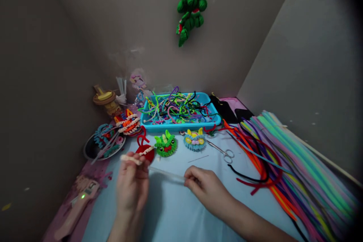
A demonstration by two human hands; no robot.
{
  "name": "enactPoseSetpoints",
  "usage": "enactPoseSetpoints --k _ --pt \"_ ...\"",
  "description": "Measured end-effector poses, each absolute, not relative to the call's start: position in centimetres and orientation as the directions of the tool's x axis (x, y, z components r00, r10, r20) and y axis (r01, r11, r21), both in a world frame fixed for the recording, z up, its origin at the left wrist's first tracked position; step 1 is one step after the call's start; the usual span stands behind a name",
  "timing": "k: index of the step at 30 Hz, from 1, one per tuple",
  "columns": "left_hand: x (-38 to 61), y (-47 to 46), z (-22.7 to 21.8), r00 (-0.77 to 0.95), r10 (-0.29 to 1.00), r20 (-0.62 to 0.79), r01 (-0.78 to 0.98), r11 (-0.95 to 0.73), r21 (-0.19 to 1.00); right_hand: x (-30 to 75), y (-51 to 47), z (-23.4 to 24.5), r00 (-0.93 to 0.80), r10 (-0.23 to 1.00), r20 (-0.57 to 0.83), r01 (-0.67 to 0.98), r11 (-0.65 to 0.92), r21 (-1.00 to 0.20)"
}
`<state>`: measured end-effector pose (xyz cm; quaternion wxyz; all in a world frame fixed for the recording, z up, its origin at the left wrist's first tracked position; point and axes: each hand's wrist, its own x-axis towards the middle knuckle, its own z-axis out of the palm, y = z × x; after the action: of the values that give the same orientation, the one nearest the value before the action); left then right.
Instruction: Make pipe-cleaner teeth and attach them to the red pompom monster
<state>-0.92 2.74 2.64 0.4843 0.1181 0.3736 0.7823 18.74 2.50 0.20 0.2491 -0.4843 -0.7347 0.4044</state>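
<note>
From my far end of the head camera, a pink device (78,210) with a small green light lies at the left edge, near a metal bowl (90,154) filled with blue curled pieces. Behind the bowl stands a brown-lidded cup (104,99), with an orange and cream coiled bundle (129,124) to its right. My left hand (133,181) is raised over the light blue tabletop (181,219), its fingers curled closed around a cream fuzzy coil (131,159); just behind it lies a red disc (147,154), and beside that a green horned face (166,144). A pale straight strand (168,174) runs between my two hands, sloping down slightly to the right. Farther back sits a blue tray (181,126) heaped with tangled coloured stems, while a green ornament (191,5) hangs high on the wall. In front of the tray rests a blue-and-yellow face (194,140), with a thin rod (198,159) nearer me. The fingers of my right hand (208,189) are pinched on the strand's right end. Beyond them are scissors (227,154), a loose black stem (246,177) and, at far right, a spread of long coloured stems (306,166).
</note>
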Motion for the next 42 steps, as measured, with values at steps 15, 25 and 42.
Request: enactPoseSetpoints --k 15,25,42 --pt "1.8 1.2 0.8 -0.034 0.98 0.195 0.284 -0.177 0.942 18.7 2.7 -0.3 -0.292 0.956 -0.01 0.119 0.026 -0.993" --pt "0.6 1.4 2.0 -0.178 0.956 0.233 0.346 -0.16 0.924 19.1 3.1 -0.2 -0.165 0.97 0.177 0.3 0.221 -0.928" --pt "0.6 2.1 -0.9 0.064 0.931 0.359 0.616 -0.32 0.72 18.5 2.8 -1.0 -0.278 0.947 0.159 0.377 0.26 -0.889"
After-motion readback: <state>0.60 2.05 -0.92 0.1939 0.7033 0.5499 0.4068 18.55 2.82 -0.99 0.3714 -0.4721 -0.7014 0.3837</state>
